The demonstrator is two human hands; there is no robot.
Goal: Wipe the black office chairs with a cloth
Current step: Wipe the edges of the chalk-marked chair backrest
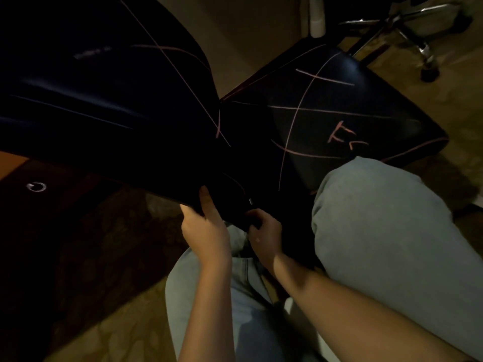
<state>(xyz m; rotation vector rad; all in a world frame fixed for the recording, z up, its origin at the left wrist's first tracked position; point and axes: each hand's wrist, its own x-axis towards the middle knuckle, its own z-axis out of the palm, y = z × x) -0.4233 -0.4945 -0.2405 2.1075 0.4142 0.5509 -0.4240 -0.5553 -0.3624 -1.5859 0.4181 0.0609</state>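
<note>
Left hand [206, 228] grips the black chair [117, 100] by its edge, seemingly steadying it; right hand [264, 232] curls its fingers into shadow, hold unclear.

Glossy black chair [162, 121] (pink scrawls)

Dim, warm light. A tan patterned carpet [125, 322] covers the floor. At the upper right of the frame, a chrome castor base [376, 20] stands near a white post [316, 19].

The backrest [104, 100] is cut off by the top and left edges. Fingers of the left hand [206, 231] are hidden behind its lower rim. Fingertips of the right hand [265, 236] disappear in shadow; its hold is indeterminate. The second chair base [407, 24] is cropped at the top.
</note>
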